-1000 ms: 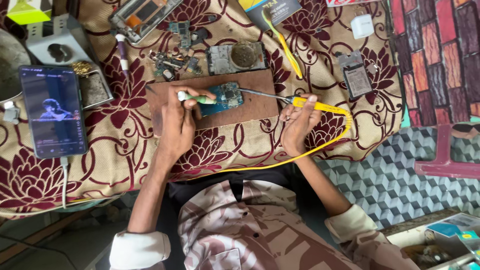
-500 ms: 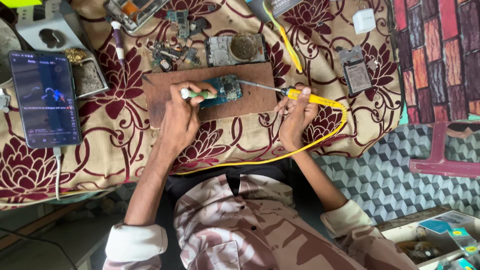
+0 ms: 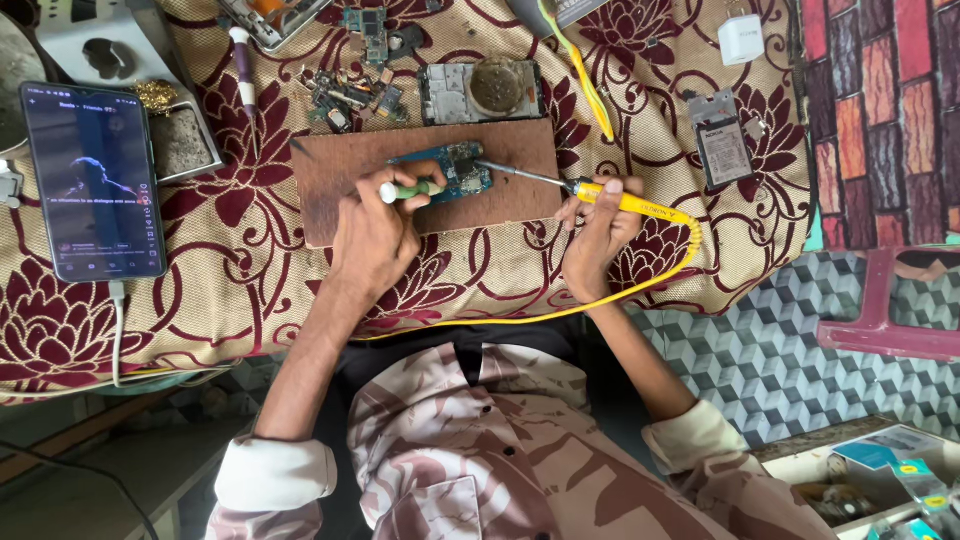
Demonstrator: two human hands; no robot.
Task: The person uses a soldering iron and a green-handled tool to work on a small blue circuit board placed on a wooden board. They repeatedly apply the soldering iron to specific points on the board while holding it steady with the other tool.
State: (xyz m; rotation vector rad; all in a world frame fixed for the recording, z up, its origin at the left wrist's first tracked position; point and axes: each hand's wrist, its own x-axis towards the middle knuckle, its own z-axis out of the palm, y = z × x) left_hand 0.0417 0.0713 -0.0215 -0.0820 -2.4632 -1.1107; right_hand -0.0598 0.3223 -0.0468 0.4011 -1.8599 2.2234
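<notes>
A small blue circuit board lies on a brown wooden board on a cloth with dark red flowers. My left hand rests on the wooden board and grips a short tool with a green and white handle, which points at the circuit board. My right hand holds a yellow soldering iron like a pen. Its metal tip reaches the right edge of the circuit board. The iron's yellow cable loops round below my right hand.
A lit phone on a cable lies at the left. Loose circuit parts and an opened phone frame with a round tin lie behind the wooden board. A battery and white charger sit right. A red stool stands off the cloth.
The view has shifted a little over the cloth. Both hands keep their grips, and the iron's tip stays at the circuit board.
</notes>
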